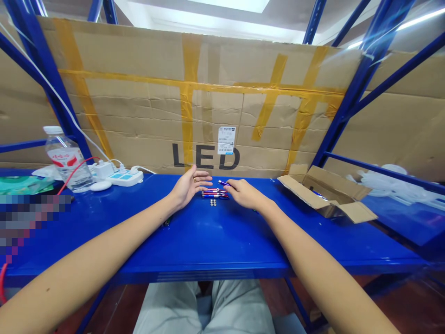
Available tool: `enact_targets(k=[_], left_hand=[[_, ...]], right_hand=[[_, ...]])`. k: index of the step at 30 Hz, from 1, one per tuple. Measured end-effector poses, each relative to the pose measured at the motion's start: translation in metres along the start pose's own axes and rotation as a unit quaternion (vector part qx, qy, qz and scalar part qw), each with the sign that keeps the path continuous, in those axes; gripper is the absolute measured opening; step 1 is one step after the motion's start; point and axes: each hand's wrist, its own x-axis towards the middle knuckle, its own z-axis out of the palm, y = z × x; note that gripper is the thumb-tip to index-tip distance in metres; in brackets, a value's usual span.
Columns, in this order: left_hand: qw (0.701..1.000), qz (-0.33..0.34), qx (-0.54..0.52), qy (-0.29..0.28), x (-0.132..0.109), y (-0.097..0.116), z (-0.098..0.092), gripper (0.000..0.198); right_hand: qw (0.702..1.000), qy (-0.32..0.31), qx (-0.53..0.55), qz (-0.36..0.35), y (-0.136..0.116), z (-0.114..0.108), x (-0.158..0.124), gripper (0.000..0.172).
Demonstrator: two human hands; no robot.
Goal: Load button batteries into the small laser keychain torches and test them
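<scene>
My right hand [243, 192] is closed around a small shiny purple-blue metal tube [224, 183], whose end sticks out to the left past the fingertips. I cannot make out what kind of tube it is. Facing it, my left hand [191, 186] has its fingers stretched out and spread, with nothing in it. Between the hands several slim red and blue metal tubes [210, 195] lie side by side on the blue table [208, 241]. Just in front of them sit several small silver button-like pieces [213, 202] in a tight group.
An open cardboard box [327, 204] stands at the right with a shiny piece inside. At the left are a water bottle [66, 157], a white power strip [125, 177] and a red cable [69, 178]. A large cardboard sheet [146, 125] closes off the back between blue posts.
</scene>
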Motion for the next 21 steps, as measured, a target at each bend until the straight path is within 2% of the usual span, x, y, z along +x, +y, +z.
enact_targets(k=[13, 21], left_hand=[[1.0, -0.012, -0.005, -0.008, 0.0023, -0.0001, -0.0031, 0.057], [1.0, -0.014, 0.005, 0.009, 0.0014, -0.0007, -0.0011, 0.055]], right_hand=[[1.0, -0.017, -0.009, -0.013, -0.0027, 0.0014, -0.0011, 0.031], [1.0, -0.019, 0.012, -0.013, -0.0033, 0.0, -0.0021, 0.032]])
